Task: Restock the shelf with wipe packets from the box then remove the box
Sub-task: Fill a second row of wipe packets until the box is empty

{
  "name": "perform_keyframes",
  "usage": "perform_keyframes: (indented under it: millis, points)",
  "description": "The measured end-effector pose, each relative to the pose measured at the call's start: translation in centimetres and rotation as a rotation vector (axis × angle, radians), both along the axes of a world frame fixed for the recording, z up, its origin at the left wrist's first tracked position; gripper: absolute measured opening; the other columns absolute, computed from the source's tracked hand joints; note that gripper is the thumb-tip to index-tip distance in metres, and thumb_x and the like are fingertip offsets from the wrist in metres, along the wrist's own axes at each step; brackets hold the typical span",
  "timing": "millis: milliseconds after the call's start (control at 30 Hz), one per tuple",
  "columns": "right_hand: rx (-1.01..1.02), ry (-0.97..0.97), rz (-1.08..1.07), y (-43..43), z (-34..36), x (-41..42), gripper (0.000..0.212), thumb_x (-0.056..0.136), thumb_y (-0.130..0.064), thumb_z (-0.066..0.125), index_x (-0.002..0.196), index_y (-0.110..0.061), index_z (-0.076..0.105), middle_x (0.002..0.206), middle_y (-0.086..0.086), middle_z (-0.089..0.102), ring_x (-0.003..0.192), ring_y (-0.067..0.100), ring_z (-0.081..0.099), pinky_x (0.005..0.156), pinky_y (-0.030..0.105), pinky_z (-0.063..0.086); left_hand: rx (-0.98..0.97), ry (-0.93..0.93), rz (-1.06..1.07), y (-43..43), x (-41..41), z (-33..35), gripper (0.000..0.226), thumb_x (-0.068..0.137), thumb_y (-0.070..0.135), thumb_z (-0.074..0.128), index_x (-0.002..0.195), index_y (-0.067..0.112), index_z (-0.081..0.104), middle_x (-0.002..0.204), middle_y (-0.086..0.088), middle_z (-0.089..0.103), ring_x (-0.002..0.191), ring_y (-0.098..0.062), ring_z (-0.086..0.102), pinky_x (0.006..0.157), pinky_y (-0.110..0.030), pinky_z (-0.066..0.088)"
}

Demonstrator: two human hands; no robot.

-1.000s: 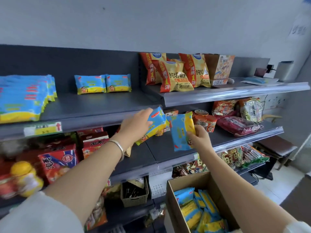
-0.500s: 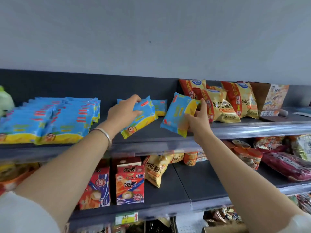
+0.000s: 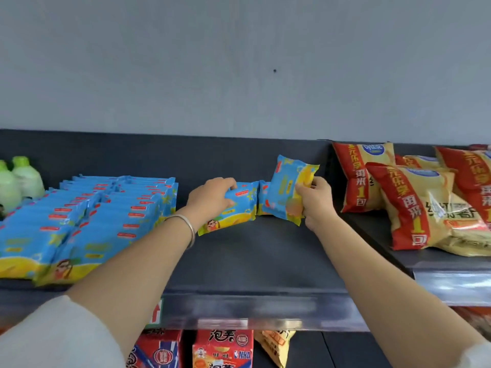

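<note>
Lying level near the middle of the frame, 1 flat blue-and-yellow plastic wipe packet [image 3: 235, 211] has its long axis running left to right and its lower edge down at the dark grey metal shelf [image 3: 252, 261]. The left hand [image 3: 212, 199] grips it from above, fingers curled over its top edge. Just to its right, a second blue-and-yellow wipe packet [image 3: 288, 192] stands on end and tilted, its long axis near vertical. The right hand [image 3: 316, 204] pinches it along the right side.

Between the 2, a sliver of a back-row packet [image 3: 261, 199] shows close to the shelf's rear panel. Both held packets sit directly ahead of the hands, deep on the shelf, each nearest its own hand. By my judgement the upright one needs a quarter turn before it can lie level like its neighbour.

Further out, the overlapping rows of matching blue packets [image 3: 87, 221] fill the left of the frame, with pale green-capped bottles [image 3: 24, 179] at the far left. Red-and-yellow snack bags [image 3: 425, 205] lie at the right. The box is out of view.
</note>
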State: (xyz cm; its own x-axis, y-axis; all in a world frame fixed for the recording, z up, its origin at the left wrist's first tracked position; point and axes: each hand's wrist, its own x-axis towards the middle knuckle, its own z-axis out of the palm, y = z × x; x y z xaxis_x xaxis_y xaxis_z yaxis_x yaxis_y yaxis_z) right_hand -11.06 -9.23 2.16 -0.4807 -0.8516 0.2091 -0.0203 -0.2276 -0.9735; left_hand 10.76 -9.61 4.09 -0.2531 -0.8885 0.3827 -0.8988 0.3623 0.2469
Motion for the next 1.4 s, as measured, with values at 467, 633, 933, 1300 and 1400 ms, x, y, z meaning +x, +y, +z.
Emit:
perform_keyframes:
  millis: [467,633,933,1300,1400]
  points:
    - [0.041,0.069,-0.137,-4.4,-1.3,-0.2,0.008,0.092,-0.018,0.06,0.091,-0.023,0.055,0.101,0.004,0.064,0.092,0.021,0.066,0.079,0.045,0.058,-0.131,-0.29,-0.105,-9.3,-1.6,-1.3,0.034,0.091,0.025,0.06,0.123,0.021,0.05,0.117,-0.002,0.05,0.108,-0.022,0.049,0.083,-0.034,0.042]
    - [0.06,0.059,-0.12,-4.8,-1.9,-0.3,0.01,0.093,-0.014,0.059,0.091,-0.023,0.053,0.103,0.004,0.064,0.093,0.02,0.066,0.08,0.042,0.058,-0.303,-0.35,-0.084,-10.7,-1.6,-2.5,0.047,0.089,0.03,0.062,0.13,0.026,0.04,0.121,0.001,0.048,0.111,-0.02,0.047,0.088,-0.034,0.04]
    - [0.076,-0.154,-0.048,-4.4,-1.4,-0.2,0.018,0.095,-0.014,0.056,0.112,-0.011,0.055,0.107,0.005,0.066,0.094,0.02,0.067,0.053,0.022,0.045,-0.279,-0.229,-0.152,-9.6,-3.1,-0.8,0.042,0.093,0.038,0.052,0.133,0.03,0.042,0.131,0.005,0.047,0.122,-0.018,0.04,0.098,-0.034,0.033]
    - [0.011,-0.18,-0.013,-3.6,-1.1,-0.5,0.054,0.087,-0.016,0.066,0.135,-0.019,0.041,0.124,0.007,0.057,0.103,0.018,0.06,0.072,0.03,0.051,0.07,0.299,-0.324,-7.9,-7.7,0.8,0.027,0.087,0.021,0.064,0.111,0.022,0.052,0.104,0.004,0.063,0.088,-0.014,0.06,0.08,-0.037,0.051]
    - [0.057,0.626,-0.31,-2.8,-0.2,-1.3,0.086,0.08,-0.028,0.073,0.148,-0.033,0.02,0.15,0.003,0.025,0.134,0.026,0.031,0.104,0.047,0.038,0.029,0.066,-0.277,-7.7,-7.7,0.8,0.023,0.087,0.025,0.064,0.106,0.026,0.053,0.096,0.005,0.062,0.083,-0.017,0.06,0.072,-0.037,0.05]
